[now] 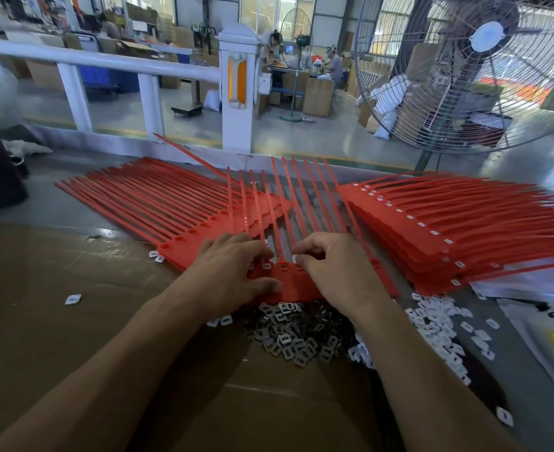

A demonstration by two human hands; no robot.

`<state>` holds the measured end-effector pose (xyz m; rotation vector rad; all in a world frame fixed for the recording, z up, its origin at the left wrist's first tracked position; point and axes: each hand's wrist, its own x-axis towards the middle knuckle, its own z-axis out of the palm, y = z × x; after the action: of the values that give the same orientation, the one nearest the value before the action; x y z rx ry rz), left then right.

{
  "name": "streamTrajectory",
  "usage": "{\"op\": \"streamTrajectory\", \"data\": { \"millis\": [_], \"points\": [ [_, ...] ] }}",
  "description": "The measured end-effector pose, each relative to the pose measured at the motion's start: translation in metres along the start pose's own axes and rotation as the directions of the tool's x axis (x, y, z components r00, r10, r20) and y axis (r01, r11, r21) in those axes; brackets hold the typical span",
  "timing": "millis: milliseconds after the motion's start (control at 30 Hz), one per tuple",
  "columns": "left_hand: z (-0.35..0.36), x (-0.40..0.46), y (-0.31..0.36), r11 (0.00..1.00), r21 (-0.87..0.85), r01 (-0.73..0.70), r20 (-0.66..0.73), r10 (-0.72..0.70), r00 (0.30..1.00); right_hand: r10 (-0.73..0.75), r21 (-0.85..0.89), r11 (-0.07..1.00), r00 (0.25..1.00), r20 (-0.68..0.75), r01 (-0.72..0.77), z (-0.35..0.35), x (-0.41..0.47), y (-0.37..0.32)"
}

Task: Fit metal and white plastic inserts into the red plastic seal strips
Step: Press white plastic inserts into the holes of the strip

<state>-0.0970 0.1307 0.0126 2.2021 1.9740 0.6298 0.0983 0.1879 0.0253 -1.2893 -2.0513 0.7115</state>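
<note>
Left hand (pixel 233 272) presses flat, fingers extended, steadying the red seal strips (pixel 288 282) on the counter (pixel 73 203); right hand (pixel 331 269) grip narrow, apparently pinching a white insert (pixel 295 258) at a socket; metal inserts (pixel 288 340) heaped close for reach

Glossy red plastic seal strips (pixel 432 220), dull metal inserts (pixel 288 340), matt cardboard (pixel 57 321)

We work at a grey desk (pixel 73 220) whose lower left is covered by a brown cardboard sheet (pixel 57 321). At centre left lies a fanned row of red seal strips (pixel 145 203); a stacked batch (pixel 448 230) lies at centre right. A heap of metal inserts (pixel 298 337) sits at lower centre, with white plastic inserts (pixel 438 324) scattered to its right. A clear plastic bag (pixel 549 347) lies at lower right.
</note>
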Motion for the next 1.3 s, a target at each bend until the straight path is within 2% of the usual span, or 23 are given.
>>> {"op": "streamTrajectory", "data": {
  "millis": [733, 967, 1133, 1300],
  "points": [
    [0.002, 0.001, 0.002, 1.000, -0.017, 0.014, -0.009, -0.014, 1.000, -0.131, -0.159, 0.977, 0.988, 0.081, 0.142, 0.012, 0.003, -0.003],
    [0.002, 0.001, 0.004, 1.000, -0.014, 0.018, -0.016, -0.018, 1.000, -0.179, -0.270, 0.942, 0.980, 0.088, 0.196, 0.012, 0.000, -0.006],
    [0.002, 0.001, 0.004, 1.000, -0.012, 0.014, -0.024, -0.014, 1.000, -0.170, -0.450, 0.863, 0.971, 0.170, 0.230, 0.010, -0.007, -0.009],
    [0.003, 0.001, 0.003, 1.000, -0.011, 0.015, -0.026, -0.016, 1.000, -0.122, -0.530, 0.814, 0.962, 0.246, 0.238, 0.003, -0.013, -0.016]
  ]
}}
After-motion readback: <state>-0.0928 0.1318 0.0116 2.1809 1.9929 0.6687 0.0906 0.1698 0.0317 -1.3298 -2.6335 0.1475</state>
